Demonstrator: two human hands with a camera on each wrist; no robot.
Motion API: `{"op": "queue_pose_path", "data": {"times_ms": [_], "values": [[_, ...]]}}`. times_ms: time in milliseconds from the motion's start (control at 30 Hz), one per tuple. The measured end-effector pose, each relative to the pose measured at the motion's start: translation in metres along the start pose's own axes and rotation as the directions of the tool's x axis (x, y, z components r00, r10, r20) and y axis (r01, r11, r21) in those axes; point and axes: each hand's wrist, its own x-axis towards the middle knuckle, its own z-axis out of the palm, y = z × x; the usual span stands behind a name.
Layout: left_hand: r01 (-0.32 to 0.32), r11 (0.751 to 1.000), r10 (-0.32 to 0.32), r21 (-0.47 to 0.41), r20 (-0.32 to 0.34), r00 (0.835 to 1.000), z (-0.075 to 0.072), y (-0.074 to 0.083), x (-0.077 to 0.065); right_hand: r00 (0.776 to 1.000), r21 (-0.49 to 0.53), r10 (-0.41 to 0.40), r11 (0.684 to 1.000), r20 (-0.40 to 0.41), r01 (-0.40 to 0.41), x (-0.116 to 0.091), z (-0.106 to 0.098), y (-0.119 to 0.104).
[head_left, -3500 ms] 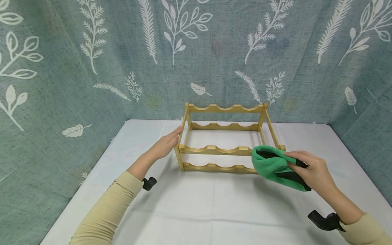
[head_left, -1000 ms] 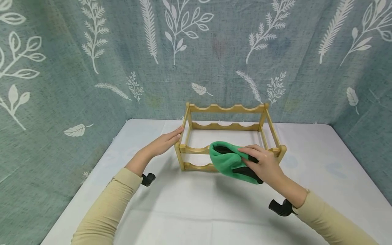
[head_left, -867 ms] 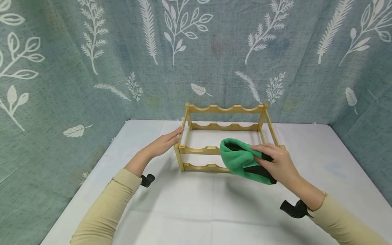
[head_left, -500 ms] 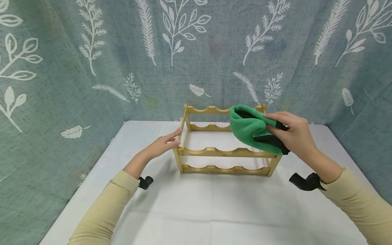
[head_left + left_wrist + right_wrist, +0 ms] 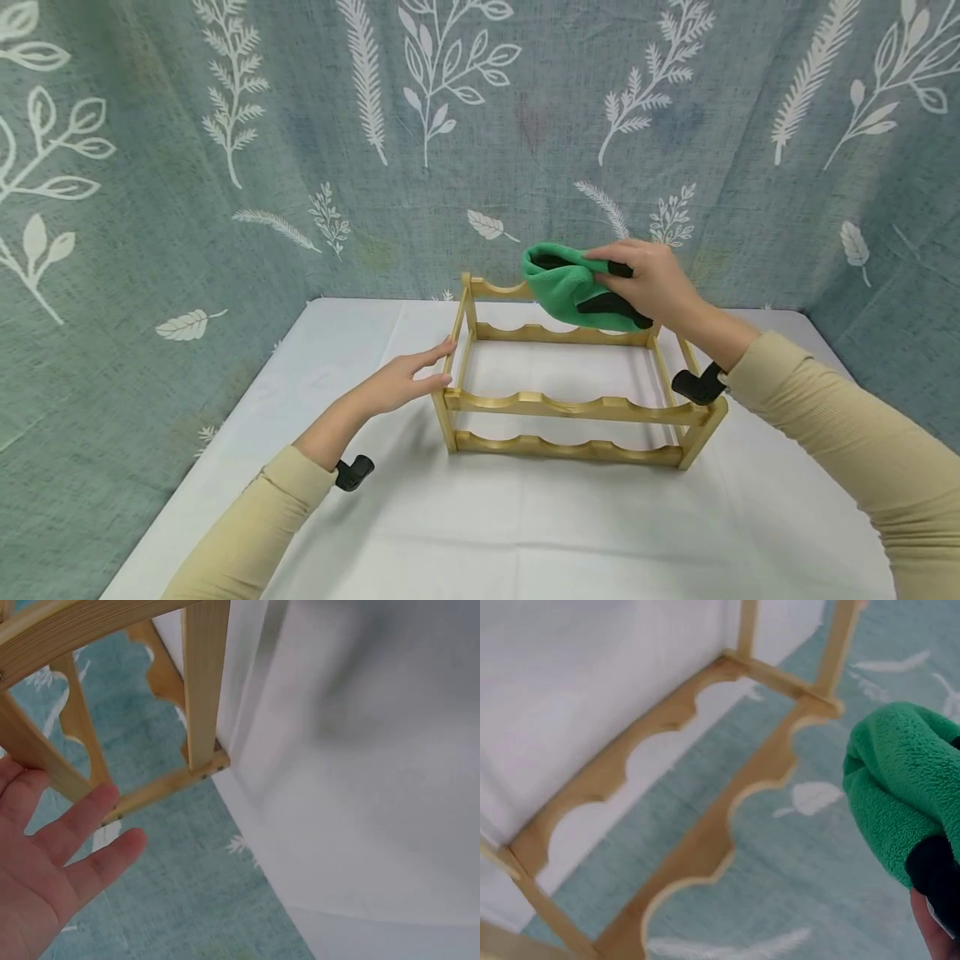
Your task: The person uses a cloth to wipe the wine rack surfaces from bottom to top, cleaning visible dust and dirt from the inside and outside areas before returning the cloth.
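Cloth [image 5: 562,287] has just gone from before the front rail [image 5: 528,403], near the centre of the head view, to the back rail [image 5: 483,289] higher up, hiding that rail's middle and most of its right part. The rack [image 5: 570,450] has shifted too: compared with half a second ago it sits lower in the frame and slightly turned, its right front end closer to the bottom edge. This suggests that the work has passed to the far side, and that the left hand [image 5: 401,379] may be steadying the rack too lightly to stop it sliding. The cloth lies just left of the right hand [image 5: 647,279], which grips its right end, so that the folded green part sticks out toward the centre of the frame and the black patches sit by the fingers. In the right wrist view the cloth fills the right edge, and a strip of curtain [image 5: 802,847] shows between it and the nearest rail, so the two look apart there; whether any hidden part touches cannot be told. The left hand, left of centre in the head view, holds nothing: its fingers are extended and spread, with their tips at the left side bar [image 5: 459,315], well apart from the cloth. The rack stands on the white table [image 5: 450,533], its back close to the curtain.
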Motion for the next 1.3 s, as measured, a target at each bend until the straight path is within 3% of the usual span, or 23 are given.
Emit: {"op": "queue_pose_path", "data": {"times_ms": [200, 467, 600, 800, 933, 1033, 1167, 1300], "values": [[-0.021, 1.0, 0.021, 0.006, -0.007, 1.0, 0.004, 0.003, -0.004, 0.988, 0.034, 0.061, 0.997, 0.139, -0.067, 0.009, 0.037, 0.016], [-0.012, 1.0, 0.012, 0.009, -0.008, 1.0, 0.006, 0.001, -0.005, 0.926, -0.021, 0.141, 0.99, 0.35, -0.143, 0.02, 0.105, 0.033], [-0.016, 0.999, 0.016, 0.046, -0.009, 1.0, 0.005, 0.005, -0.006, 0.904, -0.029, 0.149, 0.988, 0.4, -0.149, 0.025, 0.128, 0.032], [-0.004, 0.996, 0.005, 0.087, -0.011, 1.0, 0.004, 0.009, -0.008, 0.89, -0.052, 0.088, 0.996, 0.448, -0.072, 0.03, 0.153, 0.03], [0.013, 0.996, -0.012, 0.089, -0.007, 1.0, 0.005, 0.009, -0.011, 0.874, -0.09, 0.127, 0.991, 0.469, -0.096, 0.027, 0.162, 0.035], [0.015, 0.995, -0.014, 0.095, -0.008, 1.0, 0.005, 0.009, -0.012, 0.88, -0.097, 0.139, 0.99, 0.455, -0.107, 0.025, 0.165, 0.039], [0.019, 0.995, -0.018, 0.1, -0.013, 1.0, 0.006, 0.011, -0.01, 0.904, -0.078, 0.064, 0.996, 0.423, -0.034, 0.024, 0.167, 0.039], [0.027, 0.995, -0.026, 0.101, -0.015, 1.0, 0.006, 0.012, -0.009, 0.908, -0.067, 0.012, 0.998, 0.419, 0.018, 0.025, 0.168, 0.04]]}}
